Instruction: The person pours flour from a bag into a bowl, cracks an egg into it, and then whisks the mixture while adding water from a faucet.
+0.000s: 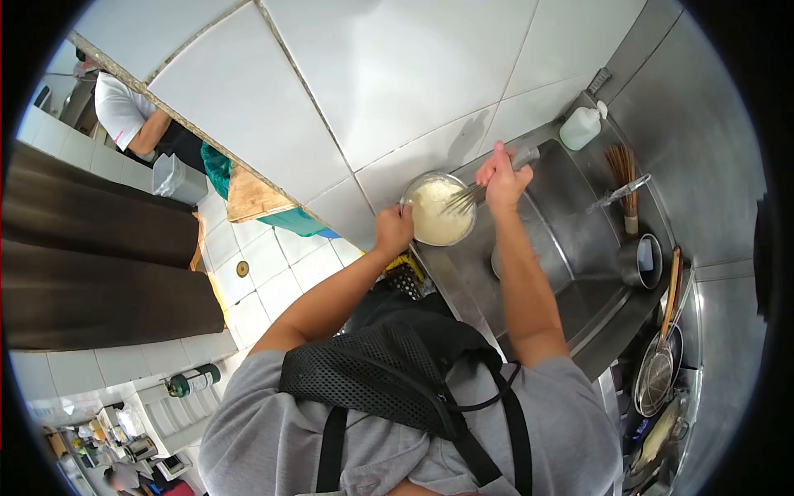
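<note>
My left hand (pixel 394 228) is closed on the near-left rim of a round bowl (pixel 447 244). Pale, creamy batter (pixel 436 221) with a lumpy surface fills part of the bowl. In my right hand (pixel 503 178) is a whisk (pixel 465 199), gripped by its thick grey handle. The whisk is tilted, and its wire end dips into the batter at the right side of the bowl. The bowl sits at the left end of a steel sink counter, against the tiled wall.
A steel sink (pixel 546 207) lies right of the bowl. Around it are a white bottle (pixel 581 126), a bristle brush (pixel 622 169), a steel pot (pixel 642 261) and strainers (pixel 657 376). Behind the wall's edge at left, another person (pixel 124 116) stands near a bin (pixel 178 178).
</note>
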Demonstrator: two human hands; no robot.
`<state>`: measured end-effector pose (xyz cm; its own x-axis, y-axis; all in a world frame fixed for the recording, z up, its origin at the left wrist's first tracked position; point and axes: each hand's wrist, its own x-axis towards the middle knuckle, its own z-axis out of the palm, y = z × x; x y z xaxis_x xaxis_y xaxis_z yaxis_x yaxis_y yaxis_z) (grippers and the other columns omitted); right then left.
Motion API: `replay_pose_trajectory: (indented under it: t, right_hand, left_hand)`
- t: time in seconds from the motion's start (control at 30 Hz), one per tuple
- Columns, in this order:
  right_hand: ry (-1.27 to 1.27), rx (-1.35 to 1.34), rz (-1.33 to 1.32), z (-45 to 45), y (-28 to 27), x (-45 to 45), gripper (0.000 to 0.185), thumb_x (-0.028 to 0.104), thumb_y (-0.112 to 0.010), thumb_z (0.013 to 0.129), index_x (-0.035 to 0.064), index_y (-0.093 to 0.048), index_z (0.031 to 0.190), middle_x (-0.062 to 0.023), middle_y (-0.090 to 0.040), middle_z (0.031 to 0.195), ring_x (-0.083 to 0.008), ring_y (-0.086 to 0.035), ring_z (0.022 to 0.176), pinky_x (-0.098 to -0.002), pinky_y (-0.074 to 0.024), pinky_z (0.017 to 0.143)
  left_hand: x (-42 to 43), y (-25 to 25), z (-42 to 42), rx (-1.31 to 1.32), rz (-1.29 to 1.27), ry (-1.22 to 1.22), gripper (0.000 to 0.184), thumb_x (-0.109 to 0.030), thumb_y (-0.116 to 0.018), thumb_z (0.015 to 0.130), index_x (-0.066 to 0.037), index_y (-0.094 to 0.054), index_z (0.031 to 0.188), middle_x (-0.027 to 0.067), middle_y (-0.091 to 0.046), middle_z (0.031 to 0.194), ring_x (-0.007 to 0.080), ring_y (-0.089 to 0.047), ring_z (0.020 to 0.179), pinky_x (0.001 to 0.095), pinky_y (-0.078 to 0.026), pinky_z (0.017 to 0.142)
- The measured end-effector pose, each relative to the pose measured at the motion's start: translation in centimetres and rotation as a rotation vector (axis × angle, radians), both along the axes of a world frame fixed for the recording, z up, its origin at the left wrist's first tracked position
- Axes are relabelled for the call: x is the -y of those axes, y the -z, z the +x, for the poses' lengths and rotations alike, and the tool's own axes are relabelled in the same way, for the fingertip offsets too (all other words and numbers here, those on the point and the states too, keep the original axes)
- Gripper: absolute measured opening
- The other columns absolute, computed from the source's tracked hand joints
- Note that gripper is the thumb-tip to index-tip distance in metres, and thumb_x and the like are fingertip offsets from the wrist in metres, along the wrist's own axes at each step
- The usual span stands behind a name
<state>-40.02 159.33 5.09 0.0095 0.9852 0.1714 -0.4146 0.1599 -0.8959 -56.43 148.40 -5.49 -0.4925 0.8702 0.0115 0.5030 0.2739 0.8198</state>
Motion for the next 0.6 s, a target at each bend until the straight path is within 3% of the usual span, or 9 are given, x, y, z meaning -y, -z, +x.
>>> replay_pose_trajectory:
  t: [0.1, 0.2, 0.3, 0.43, 0.5, 0.6]
  right_hand:
    - [-0.073, -0.132, -0.024, -0.7, 0.4, 1.0, 0.039, 0.014, -0.055, 0.093, 0.0065, -0.039, 0.058, -0.0061, -0.04, 0.045, -0.016, -0.038, 0.035, -0.0341, -0.0355, 0.037]
    - [0.028, -0.007, 0.047, 0.1, -0.3, -0.6, 0.038, 0.014, -0.055, 0.092, 0.0063, -0.039, 0.059, -0.0059, -0.039, 0.045, -0.0161, -0.038, 0.036, -0.0342, -0.0354, 0.037]
    - [0.032, -0.15, 0.009, -0.9, 0.5, 0.7, 0.037, 0.015, -0.056, 0.092, 0.0069, -0.039, 0.06, -0.0052, -0.039, 0.046, -0.0161, -0.038, 0.036, -0.0339, -0.0349, 0.037]
    - [-0.052, -0.04, -0.043, 0.3, -0.1, -0.1, 0.037, 0.015, -0.057, 0.092, 0.0073, -0.038, 0.06, -0.0051, -0.039, 0.046, -0.0161, -0.039, 0.036, -0.0335, -0.0351, 0.037]
    - [0.084, -0.117, -0.019, 0.0, 0.2, -0.5, 0.037, 0.014, -0.056, 0.091, 0.0075, -0.037, 0.06, -0.0054, -0.039, 0.047, -0.0161, -0.039, 0.037, -0.0335, -0.0354, 0.038]
    - [-0.009, -0.256, -0.04, -0.6, 1.1, 1.0, 0.032, 0.009, -0.059, 0.09, 0.0059, -0.039, 0.064, -0.0051, -0.042, 0.048, -0.015, -0.04, 0.036, -0.0316, -0.0358, 0.037]
  left_hand:
    - [0.2, -0.1, 0.1, -0.049, 0.044, -0.011, 0.043, -0.031, -0.054, 0.09, 0.004, -0.062, 0.067, 0.0284, -0.057, 0.065, 0.0457, -0.058, 0.063, 0.0501, -0.044, 0.059]
    - [0.0, 0.0, 0.1, 0.038, -0.01, -0.008, 0.042, -0.031, -0.055, 0.09, 0.005, -0.062, 0.068, 0.0286, -0.057, 0.066, 0.0458, -0.059, 0.063, 0.0498, -0.044, 0.059]
    - [-0.1, -0.1, 0.0, -0.015, 0.001, -0.008, 0.043, -0.031, -0.056, 0.09, 0.005, -0.062, 0.069, 0.0285, -0.057, 0.065, 0.0458, -0.059, 0.063, 0.0496, -0.045, 0.059]
    - [0.0, 0.1, 0.1, -0.031, 0.025, 0.006, 0.043, -0.031, -0.056, 0.09, 0.005, -0.061, 0.068, 0.0281, -0.057, 0.064, 0.0457, -0.058, 0.062, 0.0495, -0.045, 0.058]
    - [-0.2, 0.1, -0.1, -0.012, 0.018, -0.004, 0.043, -0.032, -0.056, 0.09, 0.005, -0.061, 0.067, 0.0278, -0.057, 0.064, 0.0456, -0.058, 0.062, 0.0496, -0.045, 0.059]
    - [-0.1, 0.3, -0.1, -0.048, 0.036, 0.001, 0.043, -0.031, -0.056, 0.09, 0.005, -0.061, 0.067, 0.028, -0.057, 0.063, 0.0454, -0.058, 0.062, 0.0497, -0.045, 0.059]
